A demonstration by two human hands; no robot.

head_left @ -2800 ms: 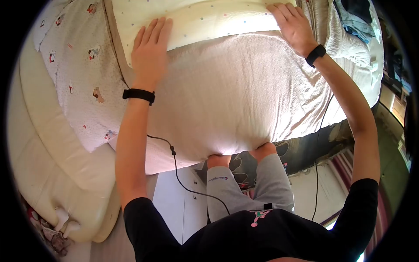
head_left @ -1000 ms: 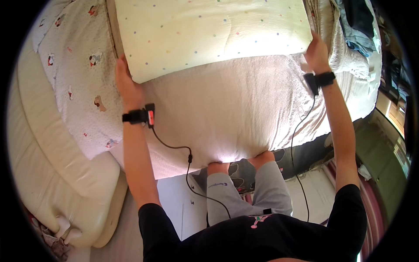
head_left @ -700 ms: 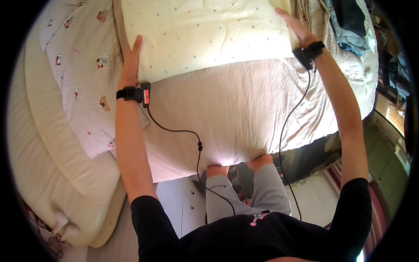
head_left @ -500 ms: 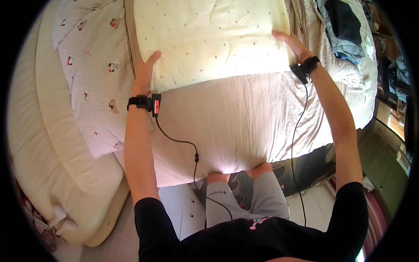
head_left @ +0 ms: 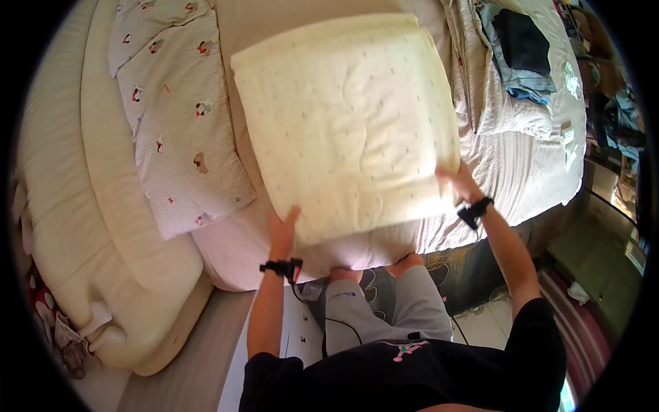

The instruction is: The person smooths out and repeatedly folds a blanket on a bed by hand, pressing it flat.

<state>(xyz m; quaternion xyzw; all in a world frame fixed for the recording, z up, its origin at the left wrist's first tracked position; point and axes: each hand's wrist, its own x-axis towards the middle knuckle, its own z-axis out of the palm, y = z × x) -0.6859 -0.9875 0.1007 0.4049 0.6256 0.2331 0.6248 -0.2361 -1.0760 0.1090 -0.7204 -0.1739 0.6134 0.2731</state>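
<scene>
A pale yellow dotted quilt (head_left: 350, 130), folded into a thick square, lies over the pink bed sheet (head_left: 230, 257). At its near left corner, my left hand (head_left: 283, 232) grips the edge, thumb on top and fingers hidden along the side. My right hand (head_left: 458, 182) grips the right edge close to the near right corner, its thumb also on top. Both hands are slightly smeared by motion. The quilt's near edge reaches almost to the bed's front edge. A black strap with a small device sits on each wrist.
Left of the quilt lies a pillow (head_left: 185, 130) with small printed figures, against the cream padded headboard (head_left: 117, 199). To the right are a folded beige blanket (head_left: 511, 113) and a stack of dark and blue clothes (head_left: 522, 44). A white drawer unit (head_left: 292, 326) stands below the bed's front edge.
The quilt has been drawn toward me, from the far part of the bed to near its front edge. Both hands have come closer with it, the left also shifting right.
</scene>
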